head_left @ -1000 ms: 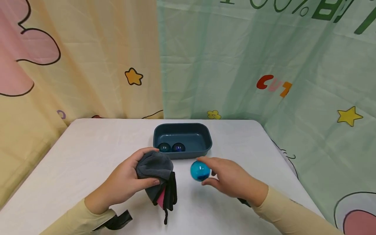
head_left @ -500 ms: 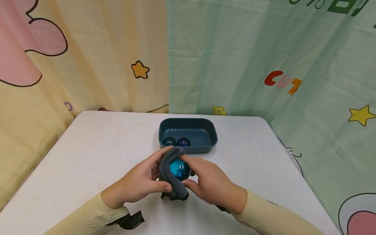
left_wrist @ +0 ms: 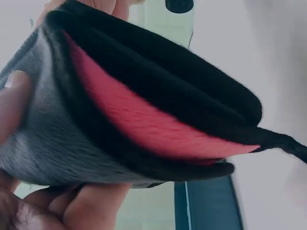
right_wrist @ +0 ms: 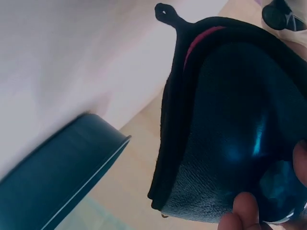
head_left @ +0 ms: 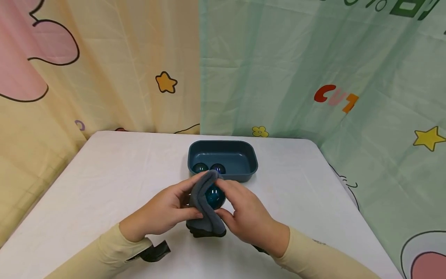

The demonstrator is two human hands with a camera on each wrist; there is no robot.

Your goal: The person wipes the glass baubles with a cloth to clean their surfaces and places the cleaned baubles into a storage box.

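A grey cleaning cloth [head_left: 210, 224] with black edging is folded in my left hand [head_left: 162, 211], thumb on the near side and fingers behind. My right hand [head_left: 251, 215] pinches a shiny blue glass ball [head_left: 216, 197] between thumb and fingers, pressed into the cloth's fold. The ball's left side is hidden by the cloth. In the left wrist view the pink lining [left_wrist: 158, 124] shows between the black edges. The right wrist view has the ball [right_wrist: 278, 187] against the grey fabric, with fingertips [right_wrist: 245, 208] at its lower side.
Just beyond the hands stands a dark teal rectangular tray [head_left: 244, 176]. Inside it, at its near left, lie a dark green ball [head_left: 200, 167] and a dark purple-blue ball [head_left: 218, 168]. White cloth covers the table [head_left: 139, 162]; printed curtains [head_left: 244, 69] hang behind.
My right hand has brought the ball leftward into the cloth, and the cloth has folded around it. Over the last half second, the ball and cloth have risen slightly, and the ball looks darker.
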